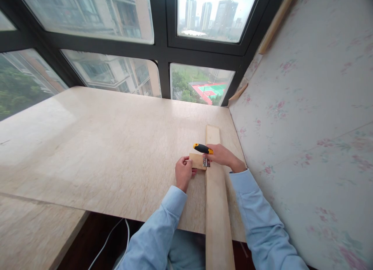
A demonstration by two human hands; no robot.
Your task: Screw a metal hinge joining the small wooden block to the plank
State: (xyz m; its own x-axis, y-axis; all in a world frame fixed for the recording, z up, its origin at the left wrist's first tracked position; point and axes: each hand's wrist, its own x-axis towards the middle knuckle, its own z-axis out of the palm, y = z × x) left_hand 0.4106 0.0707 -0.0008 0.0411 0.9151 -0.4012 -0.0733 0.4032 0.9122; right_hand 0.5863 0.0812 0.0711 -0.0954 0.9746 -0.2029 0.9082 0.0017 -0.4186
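My left hand [184, 172] pinches the left end of a small wooden block [197, 161], thumb above and fingertips showing below. A metal hinge [206, 162] joins the block's right end to a long wooden plank [218, 207], which runs from the sill out past its front edge. My right hand [223, 155] is closed round a screwdriver with a black and yellow handle [202, 148]. The handle points left, above the block. The fingers rest close to the hinge, over the plank. Where the screwdriver's tip lies is hidden by my hand.
A marble-patterned window sill [116, 145] lies under the work. Dark-framed windows [163, 54] stand behind it, and a flower-papered wall [305, 137] rises close on the right. Torn trim [239, 94] curls at the corner. A white cable [109, 239] hangs below the front edge.
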